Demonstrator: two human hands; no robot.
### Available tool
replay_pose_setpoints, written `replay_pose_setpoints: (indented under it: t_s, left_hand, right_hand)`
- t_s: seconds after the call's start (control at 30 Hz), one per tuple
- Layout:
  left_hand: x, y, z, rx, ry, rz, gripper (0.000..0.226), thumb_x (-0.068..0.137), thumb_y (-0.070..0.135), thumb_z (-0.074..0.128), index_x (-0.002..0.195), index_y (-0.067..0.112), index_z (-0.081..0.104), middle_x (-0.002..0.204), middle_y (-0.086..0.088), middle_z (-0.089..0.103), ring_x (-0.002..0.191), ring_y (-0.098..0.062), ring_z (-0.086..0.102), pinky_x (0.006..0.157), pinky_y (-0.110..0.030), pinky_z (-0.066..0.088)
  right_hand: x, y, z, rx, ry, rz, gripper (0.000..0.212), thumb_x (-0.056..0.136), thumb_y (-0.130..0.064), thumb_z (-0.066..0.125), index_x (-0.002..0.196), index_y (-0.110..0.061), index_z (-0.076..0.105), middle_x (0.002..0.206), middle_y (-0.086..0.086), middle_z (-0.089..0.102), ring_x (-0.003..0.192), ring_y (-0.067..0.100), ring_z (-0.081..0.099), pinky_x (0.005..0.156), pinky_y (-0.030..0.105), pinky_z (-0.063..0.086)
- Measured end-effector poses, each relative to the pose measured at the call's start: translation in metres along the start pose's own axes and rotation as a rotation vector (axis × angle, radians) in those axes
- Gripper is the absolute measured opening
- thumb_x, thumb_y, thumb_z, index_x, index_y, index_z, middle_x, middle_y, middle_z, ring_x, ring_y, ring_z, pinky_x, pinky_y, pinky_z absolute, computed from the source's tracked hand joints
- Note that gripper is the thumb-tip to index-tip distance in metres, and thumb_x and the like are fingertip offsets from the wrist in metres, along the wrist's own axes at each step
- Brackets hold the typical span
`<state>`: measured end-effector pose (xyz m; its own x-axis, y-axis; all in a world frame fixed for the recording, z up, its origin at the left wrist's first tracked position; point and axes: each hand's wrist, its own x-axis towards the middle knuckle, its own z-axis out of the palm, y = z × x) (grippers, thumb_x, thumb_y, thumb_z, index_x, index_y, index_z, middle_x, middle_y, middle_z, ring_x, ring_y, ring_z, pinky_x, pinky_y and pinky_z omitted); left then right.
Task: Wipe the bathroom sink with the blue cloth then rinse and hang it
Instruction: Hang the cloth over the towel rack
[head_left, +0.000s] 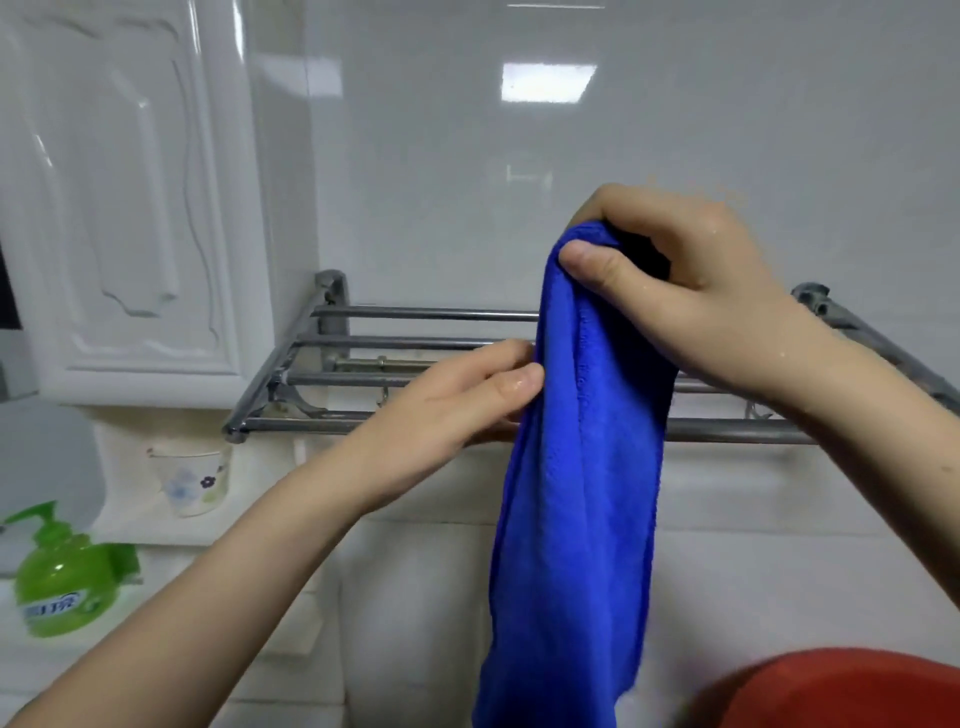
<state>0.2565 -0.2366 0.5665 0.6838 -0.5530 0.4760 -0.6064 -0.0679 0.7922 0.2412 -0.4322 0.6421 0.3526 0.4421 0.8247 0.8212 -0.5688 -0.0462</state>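
Note:
The blue cloth (576, 493) hangs down long and bunched in front of the metal towel rack (415, 343) on the tiled wall. My right hand (670, 280) pinches its top end above the rack's bars; the hand is wet. My left hand (467, 400) grips the cloth's left edge lower down, level with the rack's front bars. The sink is out of view.
A white cabinet door (130, 208) is at the upper left. Below it stand a green soap bottle (62, 582) and a flowered cup (192, 480) on a ledge. A red rounded object (841, 691) fills the lower right corner.

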Motion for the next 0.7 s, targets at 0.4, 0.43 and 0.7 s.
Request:
replay_pose_setpoints:
  t_s: [0.4, 0.43, 0.7]
  left_hand:
    - [0.003, -0.011, 0.006, 0.671, 0.341, 0.150, 0.021, 0.096, 0.024, 0.059, 0.077, 0.015, 0.062, 0.062, 0.003, 0.057, 0.060, -0.009, 0.050, 0.056, -0.020, 0.036]
    - [0.004, -0.011, 0.004, 0.736, 0.355, 0.179, 0.027, 0.098, 0.024, 0.055, 0.074, 0.012, 0.058, 0.057, 0.004, 0.052, 0.058, -0.010, 0.047, 0.054, -0.019, 0.031]
    - [0.017, 0.010, -0.047, 1.098, 0.435, 0.283, 0.021, 0.102, 0.034, 0.039, 0.103, 0.019, 0.054, 0.073, 0.010, 0.053, 0.074, -0.029, 0.058, 0.063, -0.036, 0.038]
  right_hand:
    - [0.021, 0.028, -0.019, -0.079, 0.097, 0.106, 0.013, 0.098, -0.020, 0.055, 0.086, -0.018, 0.060, 0.068, -0.013, 0.052, 0.063, -0.003, 0.048, 0.059, 0.010, 0.035]
    - [0.020, 0.031, -0.020, -0.093, 0.099, 0.113, 0.014, 0.098, -0.020, 0.055, 0.086, -0.017, 0.060, 0.067, -0.013, 0.052, 0.063, -0.003, 0.048, 0.059, 0.010, 0.035]
    - [0.000, 0.062, -0.031, -0.150, 0.088, 0.162, 0.016, 0.098, -0.022, 0.055, 0.084, -0.016, 0.059, 0.065, -0.008, 0.053, 0.062, 0.001, 0.049, 0.056, 0.010, 0.035]
